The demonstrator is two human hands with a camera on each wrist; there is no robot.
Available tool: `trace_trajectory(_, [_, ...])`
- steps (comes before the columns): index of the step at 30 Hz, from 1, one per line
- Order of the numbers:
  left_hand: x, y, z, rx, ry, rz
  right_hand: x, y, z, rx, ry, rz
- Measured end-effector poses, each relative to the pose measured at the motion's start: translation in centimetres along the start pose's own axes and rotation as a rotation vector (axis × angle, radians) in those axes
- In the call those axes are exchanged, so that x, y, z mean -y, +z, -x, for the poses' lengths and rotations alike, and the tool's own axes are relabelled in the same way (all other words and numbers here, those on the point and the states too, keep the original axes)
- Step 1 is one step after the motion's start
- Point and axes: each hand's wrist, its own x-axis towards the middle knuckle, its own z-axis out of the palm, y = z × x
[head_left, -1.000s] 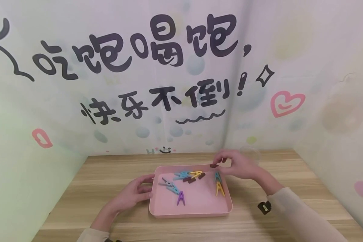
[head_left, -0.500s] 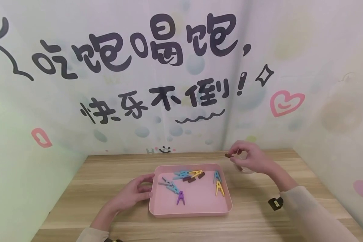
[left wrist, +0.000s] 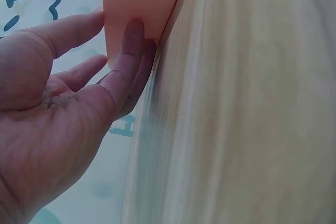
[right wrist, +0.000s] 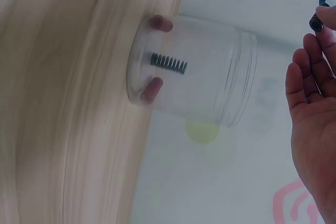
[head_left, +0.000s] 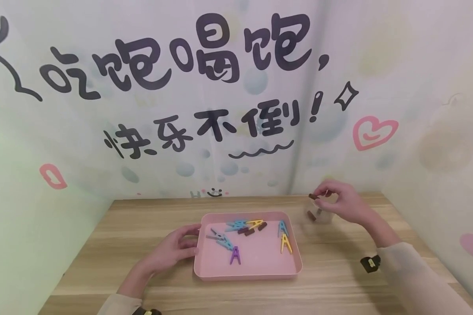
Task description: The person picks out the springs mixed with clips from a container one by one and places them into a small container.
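Observation:
In the head view, the fingers of my left hand (head_left: pixel 177 249) rest against the left wall of a pink tray (head_left: pixel 260 260). The left wrist view has those fingers fairly straight along the tray's side. My right hand (head_left: pixel 348 203) pinches a small dark brown cylinder (head_left: pixel 313 197) between thumb and fingers. It is above a clear plastic jar (right wrist: pixel 210 72), whose mouth has no lid. Inside the jar are two reddish-brown cylinders (right wrist: pixel 151 90) and a dark coil spring (right wrist: pixel 169 63). The right wrist view cuts off part of my right hand.
Inside the tray lie blue clothespins (head_left: pixel 224 242), yellow clothespins (head_left: pixel 285 243) and a purple clothespin (head_left: pixel 235 255). Several brown cylinders (head_left: pixel 249 232) lie near its back. A printed wall (head_left: pixel 205 175) stands behind the wooden table (head_left: pixel 142 214).
My right hand has moved right from the tray's back right corner to above the jar, carrying the brown cylinder. My left hand stays against the tray.

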Motion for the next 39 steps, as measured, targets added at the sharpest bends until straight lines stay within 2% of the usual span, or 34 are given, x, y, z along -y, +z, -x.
trace_trajectory(6, [0.0, -0.2, 0.0, 0.0, 0.006, -0.002, -0.5, -0.7, 0.4, -0.041, -0.011, 0.015])
trace_trajectory(11, [0.1, -0.3, 0.0, 0.001, 0.01, -0.007, -1.2, -1.2, 0.7, -0.054, 0.026, 0.041])
trace_trajectory(26, [0.2, -0.2, 0.2, -0.001, 0.001, 0.001, -3.5, -1.4, 1.5, -0.045, 0.102, 0.134])
trace_trajectory(35, [0.4, -0.3, 0.1, 0.011, 0.009, 0.029, -4.0, -1.1, 1.4, -0.061, 0.123, 0.142])
trace_trajectory(39, [0.4, -0.2, 0.0, 0.012, 0.007, 0.017, -4.1, -1.0, 1.6, -0.059, 0.185, 0.098])
